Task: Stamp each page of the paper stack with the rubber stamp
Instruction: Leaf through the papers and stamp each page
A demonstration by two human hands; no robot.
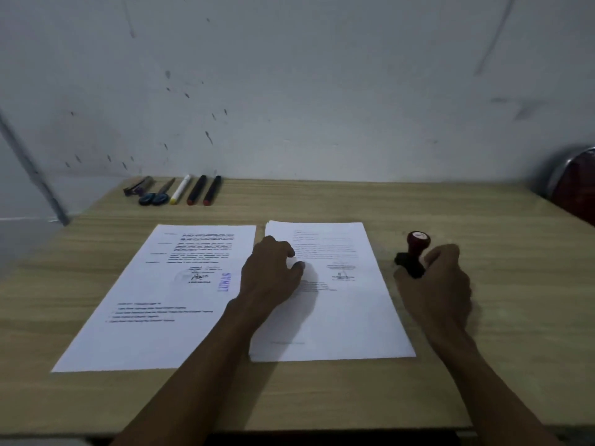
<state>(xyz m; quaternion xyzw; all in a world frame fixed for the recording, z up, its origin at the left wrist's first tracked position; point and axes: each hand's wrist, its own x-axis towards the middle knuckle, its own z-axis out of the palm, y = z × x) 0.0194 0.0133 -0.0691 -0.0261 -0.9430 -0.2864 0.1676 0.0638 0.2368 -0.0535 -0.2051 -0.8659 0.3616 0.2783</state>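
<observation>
Two white printed sheets lie side by side on the wooden table [450, 214]. The left page [154, 304] carries a blue "LUNAS" stamp mark [226, 282] near its right edge. The right paper stack [347, 317] shows no blue mark on its top page. My left hand [273, 272] rests on the stack's left half, fingers curled down on the paper. The rubber stamp [415, 249] has a dark red handle and a black base; it stands on the table right of the stack. My right hand [441, 278] wraps around its lower part.
At the table's far left edge lie a stapler-like tool [138, 186], blue-handled scissors [157, 194], a white marker [180, 189] and two black markers [204, 190]. A grey marked wall stands behind. A dark red chair back [576, 181] shows at the far right.
</observation>
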